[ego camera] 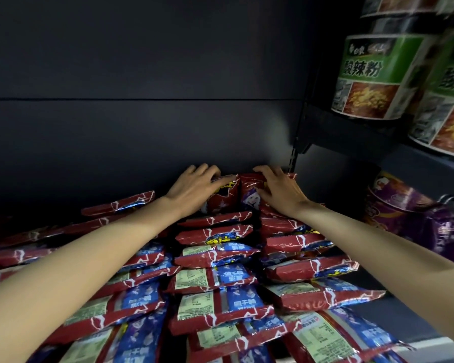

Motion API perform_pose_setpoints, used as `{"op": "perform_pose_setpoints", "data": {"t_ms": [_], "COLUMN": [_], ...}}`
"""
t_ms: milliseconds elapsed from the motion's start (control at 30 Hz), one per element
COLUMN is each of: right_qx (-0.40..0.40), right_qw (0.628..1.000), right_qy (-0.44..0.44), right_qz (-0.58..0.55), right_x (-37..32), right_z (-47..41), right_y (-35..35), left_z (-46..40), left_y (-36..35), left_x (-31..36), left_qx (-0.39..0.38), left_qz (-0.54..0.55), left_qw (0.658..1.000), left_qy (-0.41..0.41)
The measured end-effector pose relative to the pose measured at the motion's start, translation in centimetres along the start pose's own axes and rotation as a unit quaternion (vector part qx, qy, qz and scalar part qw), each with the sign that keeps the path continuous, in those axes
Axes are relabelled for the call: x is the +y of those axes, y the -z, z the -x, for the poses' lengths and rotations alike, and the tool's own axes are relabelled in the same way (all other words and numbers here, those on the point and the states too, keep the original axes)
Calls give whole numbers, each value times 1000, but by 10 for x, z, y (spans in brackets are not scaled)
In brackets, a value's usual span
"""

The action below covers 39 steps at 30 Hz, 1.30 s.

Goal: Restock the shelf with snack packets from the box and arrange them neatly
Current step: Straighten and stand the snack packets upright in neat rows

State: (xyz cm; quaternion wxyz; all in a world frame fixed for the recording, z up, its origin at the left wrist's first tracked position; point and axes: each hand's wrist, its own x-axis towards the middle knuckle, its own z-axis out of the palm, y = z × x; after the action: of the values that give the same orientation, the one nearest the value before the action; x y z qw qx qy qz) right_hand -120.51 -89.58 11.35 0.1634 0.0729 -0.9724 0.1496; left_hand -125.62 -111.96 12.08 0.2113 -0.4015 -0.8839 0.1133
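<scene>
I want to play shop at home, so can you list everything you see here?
Snack packets: too many to count, red and blue, lying in overlapping rows across the shelf; two stand upright at the back.
Noodle tubs: at least three, green labels, upper shelf on the right.
Purple tubs: at least one, purple, lower right beside the packets.
Shelf back wall: one, dark grey, behind everything.
Left hand: one, gripping an upright packet at the back.
Right hand: one, gripping the upright packet next to it.

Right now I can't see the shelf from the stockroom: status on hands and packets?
Left hand and right hand both gripping upright red packets at shelf back. Rows of packets lie in front. Nothing blocking.
</scene>
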Motion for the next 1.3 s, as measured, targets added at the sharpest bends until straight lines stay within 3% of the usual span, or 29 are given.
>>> {"op": "perform_pose_setpoints", "data": {"t_ms": [100,233,434,600,700,767,867,967,1167,1301], "right_qx": [-58,-68,-15,18,-7,-35,-52,-63,-62,-60], "right_qw": [998,996,993,994,991,984,967,961,957,961], "right_qy": [4,3,24,56,103,148,195,191,202,201], "right_qz": [11,53,115,94,80,94,156,191,198,178], "right_x": [1,-1,-9,-15,-23,-32,-44,-49,-54,-54], "right_z": [1,1,0,-8,-16,-19,-22,-24,-27,-25], "right_y": [-1,-1,7,19,22,21,16,10,8,4], "left_z": [-3,-3,1,24,56,84,117,125,113,90], "left_y": [-3,-5,7,36,46,44,34,35,42,38], "left_x": [2,-1,-9,-20,-44,-65,-95,-109,-118,-102], "left_qx": [29,21,-31,38,77,53,-68,-119,-174,-65], "left_qz": [-77,-94,39,127,163,190,230,261,138,91], "left_qw": [996,995,999,991,982,977,961,944,961,982], "left_qy": [-19,-15,9,32,51,83,140,161,163,149]}}
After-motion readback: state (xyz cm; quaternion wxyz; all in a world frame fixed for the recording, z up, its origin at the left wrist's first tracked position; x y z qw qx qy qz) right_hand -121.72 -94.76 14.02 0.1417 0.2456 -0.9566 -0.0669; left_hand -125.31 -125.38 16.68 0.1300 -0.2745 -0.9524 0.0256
